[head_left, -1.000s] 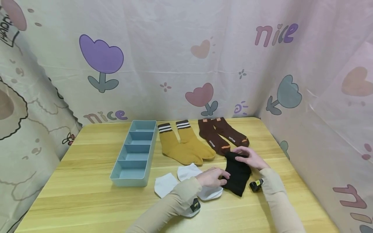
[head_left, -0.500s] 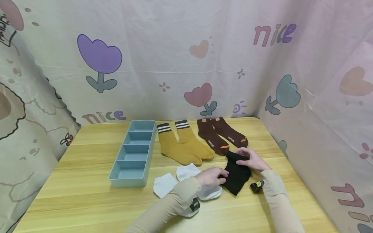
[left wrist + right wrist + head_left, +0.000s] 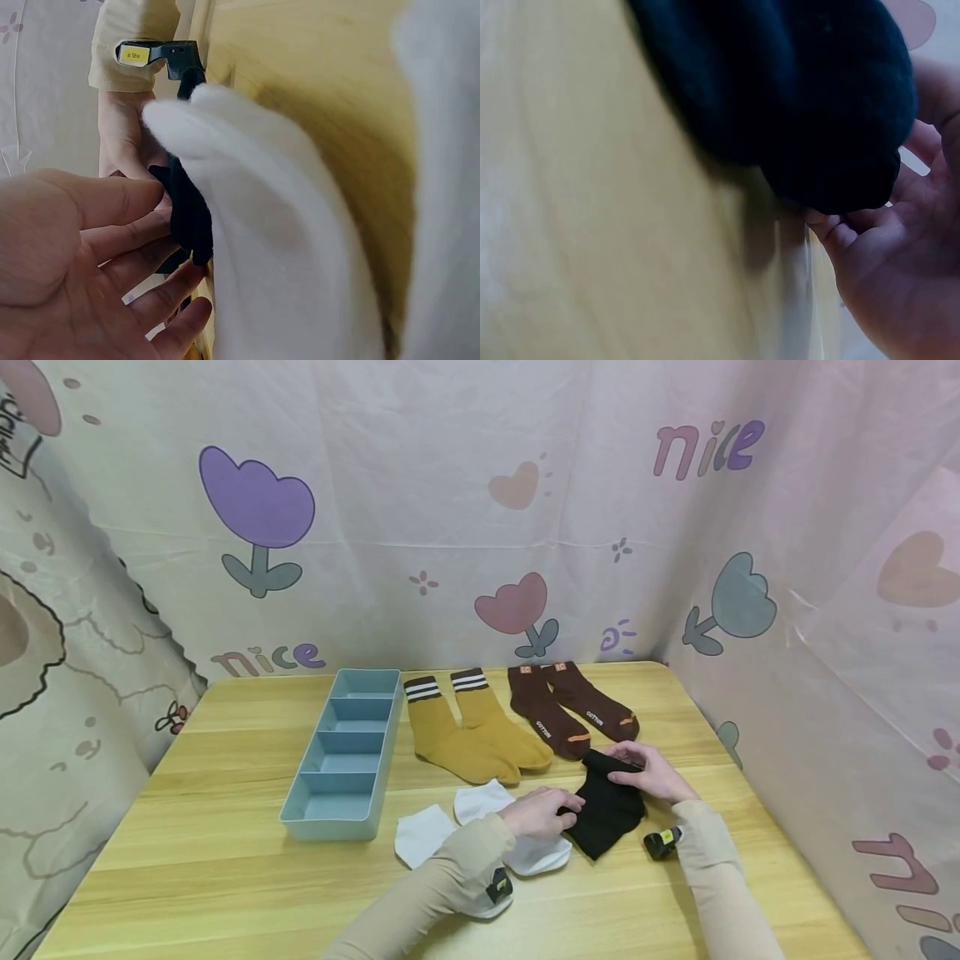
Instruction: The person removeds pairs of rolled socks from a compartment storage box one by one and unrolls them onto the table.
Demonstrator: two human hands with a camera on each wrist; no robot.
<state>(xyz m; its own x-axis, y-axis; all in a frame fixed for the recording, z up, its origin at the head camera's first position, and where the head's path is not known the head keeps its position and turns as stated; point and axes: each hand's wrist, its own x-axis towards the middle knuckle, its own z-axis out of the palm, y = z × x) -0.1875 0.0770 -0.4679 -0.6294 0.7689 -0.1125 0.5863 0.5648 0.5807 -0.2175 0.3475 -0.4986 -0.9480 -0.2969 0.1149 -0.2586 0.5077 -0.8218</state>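
A black sock (image 3: 606, 814) lies on the table's right half, with both hands on it. My left hand (image 3: 538, 814) pinches its left edge between thumb and fingers; the left wrist view shows the thumb (image 3: 124, 199) against the dark cloth. At the upper right, my right hand (image 3: 651, 772) grips the sock, its thumb on top and fingers at the far edge. White socks (image 3: 426, 835) lie partly under my left hand and forearm. In the left wrist view a white sock (image 3: 262, 217) looms close beside the fingers. Dark fabric (image 3: 802, 90) fills the top of the right wrist view.
A blue-grey tray (image 3: 330, 831) with several compartments stands left of the socks. Behind the hands lie mustard socks (image 3: 480, 743) with striped cuffs and brown socks (image 3: 551, 718) with orange toe marks. A printed curtain (image 3: 390, 510) hangs behind the wooden table (image 3: 210, 827).
The black sock's near end has swung left towards my left hand. My left hand has shifted slightly left with it, while the right hand has hardly moved.
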